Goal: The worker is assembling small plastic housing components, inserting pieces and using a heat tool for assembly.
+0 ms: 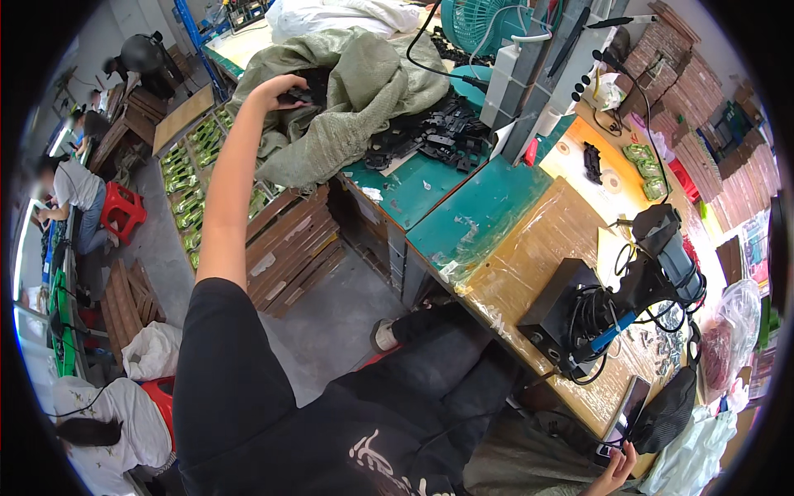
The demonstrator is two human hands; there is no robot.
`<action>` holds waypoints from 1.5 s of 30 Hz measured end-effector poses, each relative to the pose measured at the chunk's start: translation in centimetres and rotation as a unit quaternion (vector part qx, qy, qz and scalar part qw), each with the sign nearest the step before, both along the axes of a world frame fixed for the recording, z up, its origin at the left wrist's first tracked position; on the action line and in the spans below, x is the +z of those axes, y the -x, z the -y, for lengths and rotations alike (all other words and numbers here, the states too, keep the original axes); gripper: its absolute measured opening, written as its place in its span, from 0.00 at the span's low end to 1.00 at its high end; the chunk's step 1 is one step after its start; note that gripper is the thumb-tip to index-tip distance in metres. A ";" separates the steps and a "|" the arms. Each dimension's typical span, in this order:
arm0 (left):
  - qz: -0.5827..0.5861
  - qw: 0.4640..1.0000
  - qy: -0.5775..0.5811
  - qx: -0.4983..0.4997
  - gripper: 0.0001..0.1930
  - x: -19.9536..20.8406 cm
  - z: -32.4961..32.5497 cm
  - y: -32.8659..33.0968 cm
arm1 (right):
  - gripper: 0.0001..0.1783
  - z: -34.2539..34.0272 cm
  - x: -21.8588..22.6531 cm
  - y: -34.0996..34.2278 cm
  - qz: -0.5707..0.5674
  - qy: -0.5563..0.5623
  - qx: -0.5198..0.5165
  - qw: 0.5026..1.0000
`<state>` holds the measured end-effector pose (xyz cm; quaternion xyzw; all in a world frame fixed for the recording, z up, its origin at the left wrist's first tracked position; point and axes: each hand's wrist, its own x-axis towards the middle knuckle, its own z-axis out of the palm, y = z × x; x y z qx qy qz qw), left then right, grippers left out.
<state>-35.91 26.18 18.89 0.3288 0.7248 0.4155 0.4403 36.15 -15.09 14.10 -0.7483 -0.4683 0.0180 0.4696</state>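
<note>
My left arm stretches far out to a grey-green woven sack on the workbench. At its mouth, my left hand is closed on a black plastic part; the fingertips are partly hidden in the dark opening. More black plastic parts lie heaped beside the sack. At the lower right, my right hand rests by the table's edge with its fingers loosely bent and apart. Its fingertips are close to the lower end of a phone; whether they touch it is unclear. No object shows in that hand.
A black box with coiled cables and a blue-handled tool stands on the right-hand table. A turquoise fan and a metal post rise behind the heap. Wooden slats lie below; co-workers sit far left.
</note>
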 end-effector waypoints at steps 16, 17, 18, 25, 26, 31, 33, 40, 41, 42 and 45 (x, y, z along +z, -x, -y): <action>-0.027 0.989 -0.123 -0.082 0.18 -1.4 8.4 1.4 | 0.12 0.7 -0.5 -0.9 -0.011 -0.049 0.002 0.999; -0.043 0.989 -0.116 -0.081 0.18 -1.5 8.8 1.2 | 0.11 0.9 -0.5 -1.0 -0.026 -0.051 0.002 0.998; -0.058 0.989 -0.109 -0.079 0.18 -1.6 8.9 1.1 | 0.11 1.0 -0.5 -1.0 -0.041 -0.053 0.002 0.998; -0.053 0.993 -0.062 -0.084 0.21 -1.8 9.0 -0.5 | 0.12 1.4 0.7 0.0 -0.007 -0.058 -0.017 0.998; -0.020 0.996 -0.052 -0.064 0.22 -1.5 9.3 -1.5 | 0.12 1.5 0.4 -0.3 -0.007 -0.063 -0.009 0.998; 0.082 0.995 -0.046 0.039 0.20 -2.6 8.0 -1.1 | 0.12 1.5 0.6 -0.1 -0.010 -0.060 -0.005 0.998; 0.068 0.997 -0.011 0.035 0.22 -2.7 7.1 -0.4 | 0.12 1.7 0.9 0.1 -0.019 -0.058 -0.008 0.998; -0.030 0.998 -0.017 -0.043 0.13 -2.5 7.0 -0.5 | 0.12 1.6 0.5 -0.2 -0.017 -0.056 -0.017 0.998; -0.025 0.999 -0.026 -0.041 0.13 -2.4 7.5 -0.5 | 0.12 1.6 0.6 -0.2 -0.017 -0.060 -0.023 0.998; -0.012 0.999 -0.040 -0.035 0.14 -2.3 8.0 -0.2 | 0.12 1.5 0.7 -0.3 -0.016 -0.063 -0.011 0.998; 0.058 0.989 -0.139 0.008 0.13 -2.9 9.6 1.1 | 0.12 1.9 0.7 -1.0 -0.029 -0.067 -0.002 0.997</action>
